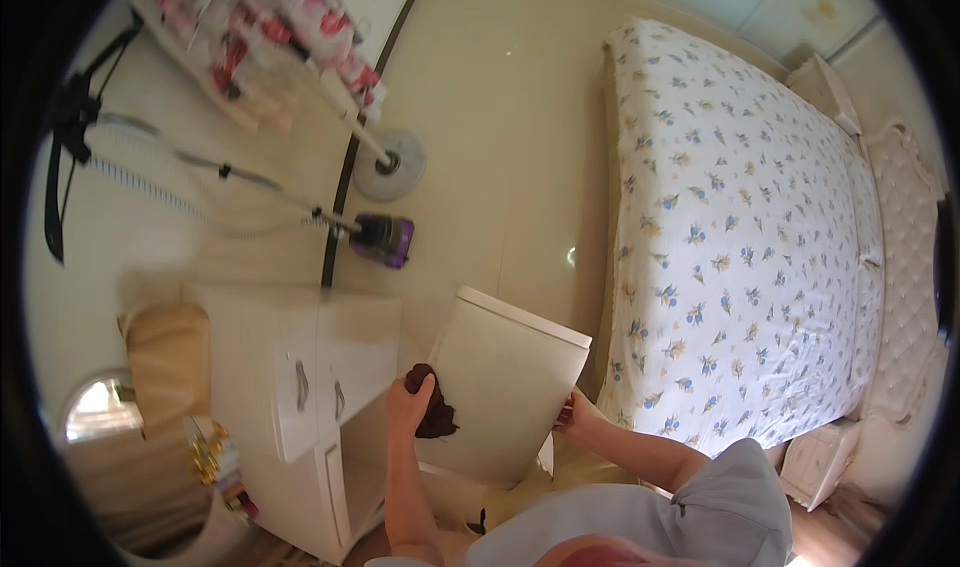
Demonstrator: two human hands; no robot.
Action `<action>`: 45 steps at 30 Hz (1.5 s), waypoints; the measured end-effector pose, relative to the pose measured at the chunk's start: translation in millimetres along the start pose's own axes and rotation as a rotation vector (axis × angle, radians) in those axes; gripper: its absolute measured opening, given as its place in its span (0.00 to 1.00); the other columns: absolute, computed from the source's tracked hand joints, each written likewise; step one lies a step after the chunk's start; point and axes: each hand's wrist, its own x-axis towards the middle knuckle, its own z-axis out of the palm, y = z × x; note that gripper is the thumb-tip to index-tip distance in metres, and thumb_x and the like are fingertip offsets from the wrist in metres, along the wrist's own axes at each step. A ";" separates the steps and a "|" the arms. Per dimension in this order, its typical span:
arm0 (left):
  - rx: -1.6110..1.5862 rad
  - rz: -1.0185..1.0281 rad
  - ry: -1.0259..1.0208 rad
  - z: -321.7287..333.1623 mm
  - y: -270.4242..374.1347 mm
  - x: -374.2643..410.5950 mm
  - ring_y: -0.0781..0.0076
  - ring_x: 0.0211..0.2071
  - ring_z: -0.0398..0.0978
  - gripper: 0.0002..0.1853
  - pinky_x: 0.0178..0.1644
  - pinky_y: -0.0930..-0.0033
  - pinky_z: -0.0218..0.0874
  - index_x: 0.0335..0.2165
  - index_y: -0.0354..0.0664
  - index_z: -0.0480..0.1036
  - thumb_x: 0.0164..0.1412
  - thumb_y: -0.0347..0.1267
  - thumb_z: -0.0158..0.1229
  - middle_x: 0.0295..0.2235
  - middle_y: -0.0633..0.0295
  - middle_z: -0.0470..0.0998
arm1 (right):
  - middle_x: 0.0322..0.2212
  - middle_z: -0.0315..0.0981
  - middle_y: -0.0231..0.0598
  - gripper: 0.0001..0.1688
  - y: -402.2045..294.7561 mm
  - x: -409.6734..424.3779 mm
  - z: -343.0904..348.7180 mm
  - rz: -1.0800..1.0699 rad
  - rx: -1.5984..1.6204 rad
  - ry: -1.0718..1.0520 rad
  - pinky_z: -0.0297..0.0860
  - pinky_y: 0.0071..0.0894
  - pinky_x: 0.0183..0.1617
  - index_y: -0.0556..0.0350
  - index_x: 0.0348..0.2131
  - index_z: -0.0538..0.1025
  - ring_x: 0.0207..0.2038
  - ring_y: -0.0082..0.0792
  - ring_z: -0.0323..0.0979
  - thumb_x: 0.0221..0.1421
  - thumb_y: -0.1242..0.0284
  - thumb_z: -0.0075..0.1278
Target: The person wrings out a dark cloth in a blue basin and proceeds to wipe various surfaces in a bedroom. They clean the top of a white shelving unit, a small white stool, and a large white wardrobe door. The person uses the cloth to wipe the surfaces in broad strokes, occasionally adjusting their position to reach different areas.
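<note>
My left hand grips a dark brown cloth, which lies against the left side of a white, box-like panel or drawer. On the opposite side, my right hand holds the white piece by its edge, the fingers partly hidden behind it. The piece is tilted in front of my body, with a thicker rim along its far end. Left of it stands a white cabinet with grey handles and an open compartment at its lower part.
A purple-and-black vacuum cleaner head and a round grey stand base are on the floor. The bed with a floral cover is at right, near a white nightstand. A tan bag is beside the cabinet.
</note>
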 end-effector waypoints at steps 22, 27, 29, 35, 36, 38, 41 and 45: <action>-0.369 0.481 -0.069 -16.7 612.8 392.5 0.65 0.36 0.75 0.30 0.42 0.63 0.64 0.36 0.30 0.77 0.52 0.50 0.62 0.34 0.53 0.79 | 0.21 0.69 0.29 0.11 -669.8 -106.5 313.6 -0.532 0.256 -0.100 0.63 0.38 0.33 0.45 0.26 0.70 0.25 0.27 0.65 0.59 0.64 0.41; -0.210 0.560 -0.129 10.0 751.2 502.0 0.67 0.35 0.75 0.30 0.40 0.65 0.65 0.35 0.31 0.77 0.53 0.52 0.63 0.33 0.57 0.79 | 0.25 0.70 0.28 0.11 -792.0 -113.6 373.6 -0.542 0.266 -0.123 0.66 0.40 0.36 0.44 0.28 0.71 0.26 0.27 0.65 0.60 0.62 0.40; -0.239 0.485 -0.177 15.8 804.0 527.9 0.67 0.36 0.74 0.31 0.41 0.66 0.65 0.38 0.31 0.76 0.53 0.52 0.63 0.34 0.56 0.79 | 0.25 0.69 0.28 0.10 -846.1 -85.4 399.6 -0.511 0.387 -0.089 0.66 0.39 0.36 0.43 0.28 0.71 0.25 0.25 0.64 0.59 0.63 0.40; -0.259 0.451 -0.147 19.7 935.4 641.8 0.70 0.37 0.72 0.28 0.42 0.68 0.64 0.38 0.30 0.75 0.55 0.49 0.63 0.36 0.57 0.77 | 0.24 0.69 0.28 0.09 -1006.6 -46.0 477.2 -0.488 0.349 -0.176 0.65 0.38 0.35 0.44 0.28 0.70 0.25 0.26 0.64 0.58 0.64 0.41; -0.282 0.441 -0.160 20.5 959.6 657.0 0.70 0.37 0.72 0.28 0.42 0.68 0.64 0.39 0.31 0.75 0.56 0.49 0.62 0.36 0.58 0.77 | 0.25 0.69 0.28 0.09 -1032.6 -49.6 487.3 -0.484 0.336 -0.191 0.65 0.38 0.35 0.44 0.27 0.70 0.25 0.26 0.64 0.57 0.64 0.41; -0.304 0.414 -0.146 21.1 996.0 677.1 0.71 0.37 0.72 0.26 0.42 0.68 0.64 0.39 0.31 0.75 0.57 0.47 0.62 0.35 0.59 0.76 | 0.19 0.63 0.27 0.09 -1068.9 -55.1 513.1 -0.414 0.419 -0.123 0.59 0.32 0.26 0.47 0.25 0.70 0.18 0.25 0.57 0.57 0.67 0.41; -0.360 0.335 -0.180 26.1 1045.4 735.8 0.71 0.37 0.72 0.27 0.43 0.68 0.63 0.40 0.30 0.74 0.57 0.47 0.62 0.35 0.59 0.76 | 0.19 0.62 0.28 0.08 -1135.5 -50.0 551.5 -0.437 0.421 -0.064 0.59 0.32 0.28 0.49 0.26 0.70 0.20 0.25 0.57 0.56 0.68 0.42; -0.279 0.326 -0.198 55.9 1135.9 826.3 0.70 0.38 0.72 0.28 0.44 0.67 0.63 0.40 0.30 0.74 0.56 0.48 0.62 0.38 0.58 0.76 | 0.26 0.69 0.27 0.09 -1226.7 -22.3 581.8 -0.518 0.407 -0.011 0.64 0.40 0.40 0.45 0.30 0.71 0.30 0.26 0.66 0.58 0.62 0.43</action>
